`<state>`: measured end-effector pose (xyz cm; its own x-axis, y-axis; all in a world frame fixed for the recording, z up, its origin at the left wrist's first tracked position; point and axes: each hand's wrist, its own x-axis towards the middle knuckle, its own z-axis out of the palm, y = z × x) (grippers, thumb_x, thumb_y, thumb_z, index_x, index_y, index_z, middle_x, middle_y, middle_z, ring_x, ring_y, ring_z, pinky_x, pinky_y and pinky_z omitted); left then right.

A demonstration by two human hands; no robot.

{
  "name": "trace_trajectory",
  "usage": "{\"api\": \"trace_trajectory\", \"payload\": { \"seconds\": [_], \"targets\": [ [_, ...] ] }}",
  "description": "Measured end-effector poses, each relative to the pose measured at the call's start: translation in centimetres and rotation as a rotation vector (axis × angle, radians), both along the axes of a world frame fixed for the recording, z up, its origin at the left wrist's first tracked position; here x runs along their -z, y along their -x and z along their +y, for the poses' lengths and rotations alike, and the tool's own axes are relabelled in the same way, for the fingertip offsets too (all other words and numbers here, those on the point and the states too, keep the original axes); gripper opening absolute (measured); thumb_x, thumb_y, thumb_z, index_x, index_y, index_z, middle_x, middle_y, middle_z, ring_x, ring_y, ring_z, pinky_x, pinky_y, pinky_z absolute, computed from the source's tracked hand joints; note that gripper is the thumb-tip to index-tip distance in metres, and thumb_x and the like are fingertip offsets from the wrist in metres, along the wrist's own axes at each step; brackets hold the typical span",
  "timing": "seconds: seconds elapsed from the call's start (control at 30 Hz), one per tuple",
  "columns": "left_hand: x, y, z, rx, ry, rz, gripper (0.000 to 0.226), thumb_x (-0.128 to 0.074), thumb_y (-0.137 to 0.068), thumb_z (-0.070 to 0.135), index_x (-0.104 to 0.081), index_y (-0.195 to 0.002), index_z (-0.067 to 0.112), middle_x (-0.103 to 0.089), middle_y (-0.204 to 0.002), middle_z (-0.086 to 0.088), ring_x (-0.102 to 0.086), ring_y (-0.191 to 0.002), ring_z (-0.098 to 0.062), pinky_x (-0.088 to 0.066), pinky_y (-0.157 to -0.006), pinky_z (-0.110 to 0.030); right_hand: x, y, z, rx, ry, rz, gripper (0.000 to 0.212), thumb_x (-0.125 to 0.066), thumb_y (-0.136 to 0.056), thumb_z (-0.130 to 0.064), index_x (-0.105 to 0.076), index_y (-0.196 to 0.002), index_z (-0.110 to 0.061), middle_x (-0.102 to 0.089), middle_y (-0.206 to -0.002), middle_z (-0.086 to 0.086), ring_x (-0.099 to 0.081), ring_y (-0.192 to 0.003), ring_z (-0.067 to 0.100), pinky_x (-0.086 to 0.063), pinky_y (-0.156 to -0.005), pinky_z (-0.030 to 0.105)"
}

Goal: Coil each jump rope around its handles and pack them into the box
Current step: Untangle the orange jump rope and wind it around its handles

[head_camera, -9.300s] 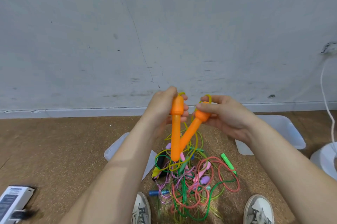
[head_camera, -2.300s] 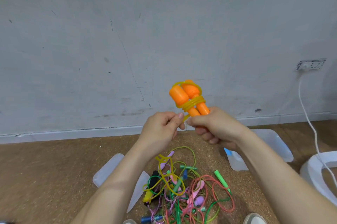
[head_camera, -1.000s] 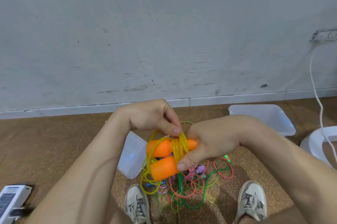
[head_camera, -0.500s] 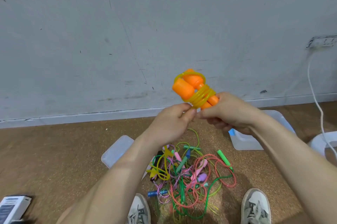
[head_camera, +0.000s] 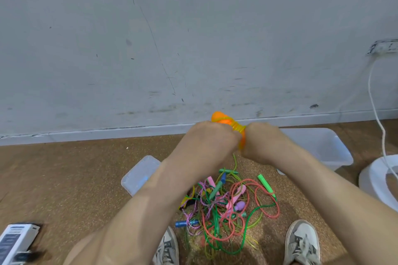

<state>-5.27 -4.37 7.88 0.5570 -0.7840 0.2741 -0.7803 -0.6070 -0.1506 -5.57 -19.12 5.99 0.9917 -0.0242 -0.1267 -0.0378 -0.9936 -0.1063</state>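
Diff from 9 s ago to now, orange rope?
The yellow cord, loose before, is now wound round the orange handles. The left hand and right hand still grip them, now close together; a short tail hangs. The rope pile, box and lid stayed put.

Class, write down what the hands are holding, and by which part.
The left hand and right hand both grip the orange jump rope around its cord-wrapped handles; only one handle end shows above them.
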Motion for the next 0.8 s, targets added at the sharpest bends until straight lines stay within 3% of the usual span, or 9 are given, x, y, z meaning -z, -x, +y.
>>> {"api": "trace_trajectory", "payload": {
  "seconds": [0.2, 0.3, 0.37, 0.47, 0.53, 0.63, 0.7, 0.73, 0.8],
  "targets": [
    [-0.8, -1.6, 2.8, 0.064, 0.252, 0.235, 0.024, -0.059, -0.079, 0.041, -0.073, -0.085, 0.024, -0.062, -0.076, 0.003, -0.064, -0.073, -0.020, -0.048, -0.058, -0.030, -1.6, 1.5, 1.5, -0.251, 0.089, 0.242, 0.026, -0.064, -0.081, -0.024, -0.046, -0.065, -0.014, -0.050, -0.066, 0.001, -0.051, -0.063, 0.023, -0.039, -0.051, 0.026],
    [-0.5, -1.6, 2.7, 0.076, 0.246, 0.383, 0.021, -0.062, -0.082, 0.043, -0.075, -0.087, 0.027, -0.063, -0.082, 0.005, -0.059, -0.080, -0.012, -0.045, -0.065, -0.029, -3.0, 2.6, 1.7, -0.398, 0.148, 0.296, 0.039, -0.072, -0.079, -0.040, -0.044, -0.071, -0.014, -0.056, -0.074, 0.000, -0.051, -0.069, 0.022, -0.041, -0.059, 0.027],
    [-0.2, -1.8, 2.8, 0.043, 0.266, 0.633, 0.014, -0.070, -0.083, 0.035, -0.076, -0.088, 0.023, -0.066, -0.085, 0.004, -0.060, -0.082, -0.009, -0.047, -0.072, -0.028, -3.4, 3.2, 1.8, -0.449, 0.124, 0.371, 0.052, -0.072, -0.072, -0.060, -0.045, -0.070, -0.015, -0.052, -0.069, -0.005, -0.052, -0.071, 0.021, -0.041, -0.064, 0.027],
    [-0.7, -2.0, 3.3, 0.005, 0.335, 1.123, 0.010, -0.069, -0.084, 0.026, -0.073, -0.076, 0.025, -0.070, -0.073, 0.008, -0.062, -0.069, -0.003, -0.051, -0.068, -0.024, -4.4, 3.9, 1.6, -0.500, -0.099, 0.453, 0.051, -0.069, -0.068, -0.070, -0.057, -0.061, -0.021, -0.052, -0.053, -0.011, -0.052, -0.057, 0.006, -0.045, -0.058, 0.022],
    [-0.9, -1.9, 3.4, 0.020, 0.415, 1.331, 0.020, -0.065, -0.081, 0.029, -0.070, -0.062, 0.025, -0.064, -0.059, 0.010, -0.055, -0.054, 0.001, -0.044, -0.054, -0.015, -5.4, 4.1, 1.3, -0.533, -0.316, 0.472, 0.046, -0.072, -0.073, -0.060, -0.056, -0.051, -0.022, -0.045, -0.042, -0.012, -0.044, -0.047, 0.005, -0.034, -0.049, 0.016],
    [-0.4, -2.4, 3.3, 0.007, 0.585, 1.616, 0.029, -0.075, -0.066, 0.045, -0.068, -0.057, 0.018, -0.063, -0.057, 0.003, -0.054, -0.048, -0.002, -0.044, -0.049, -0.015, -6.3, 4.2, 1.1, -0.628, -0.650, 0.424, 0.035, -0.079, -0.075, -0.041, -0.053, -0.059, -0.023, -0.051, -0.052, -0.017, -0.047, -0.054, -0.001, -0.036, -0.056, 0.014],
    [0.3, -2.6, 3.4, -0.034, 0.631, 1.678, 0.030, -0.076, -0.071, 0.042, -0.067, -0.078, 0.013, -0.067, -0.078, -0.006, -0.059, -0.056, -0.005, -0.047, -0.054, -0.018, -6.4, 3.9, 0.7, -0.600, -0.797, 0.368, 0.033, -0.081, -0.067, -0.047, -0.061, -0.067, -0.021, -0.058, -0.060, -0.009, -0.051, -0.058, 0.000, -0.040, -0.059, 0.019],
    [0.4, -2.6, 3.3, -0.056, 0.628, 1.637, 0.017, -0.071, -0.080, 0.025, -0.065, -0.091, 0.014, -0.067, -0.090, -0.005, -0.061, -0.061, -0.003, -0.048, -0.057, -0.016, -6.4, 3.7, 0.3, -0.543, -0.829, 0.340, 0.035, -0.078, -0.064, -0.051, -0.062, -0.062, -0.021, -0.054, -0.055, -0.005, -0.049, -0.053, 0.006, -0.038, -0.054, 0.021],
    [0.6, -2.5, 2.8, -0.094, 0.712, 1.518, 0.029, -0.057, -0.083, -0.004, -0.065, -0.077, 0.023, -0.060, -0.068, 0.009, -0.055, -0.049, -0.006, -0.039, -0.046, -0.017, -6.5, 3.2, -0.5, -0.466, -0.903, 0.281, 0.033, -0.073, -0.064, -0.052, -0.063, -0.050, -0.025, -0.046, -0.045, -0.005, -0.039, -0.044, 0.009, -0.029, -0.046, 0.022]
  ]
}}
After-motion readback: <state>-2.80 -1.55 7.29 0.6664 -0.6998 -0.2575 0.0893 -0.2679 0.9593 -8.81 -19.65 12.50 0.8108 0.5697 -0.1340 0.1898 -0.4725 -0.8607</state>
